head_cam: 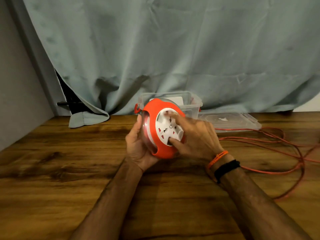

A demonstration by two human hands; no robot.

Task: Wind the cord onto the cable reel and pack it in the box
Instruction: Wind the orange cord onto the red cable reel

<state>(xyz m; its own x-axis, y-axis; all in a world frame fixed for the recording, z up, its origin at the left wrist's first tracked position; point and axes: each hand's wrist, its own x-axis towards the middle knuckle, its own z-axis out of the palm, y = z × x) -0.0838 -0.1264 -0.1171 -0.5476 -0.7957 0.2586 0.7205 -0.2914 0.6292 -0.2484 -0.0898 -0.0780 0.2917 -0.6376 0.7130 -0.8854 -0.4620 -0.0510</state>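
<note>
An orange cable reel (156,144) with a white socket face is held upright above the wooden table (52,170). My left hand (136,144) cups its clear left side and underside. My right hand (195,137) lies on the white face, thumb and fingers pressed into it; the fingers are blurred. The orange cord (285,146) lies in loose loops on the table at the right. Behind the reel stands a clear plastic box (190,101) with no lid on it. Its clear lid (230,120) lies flat just to its right.
A grey-green curtain (173,49) hangs behind the table and drapes onto its back edge. A grey wall (15,84) borders the table on the left. A dark object (69,103) shows in the curtain gap at back left.
</note>
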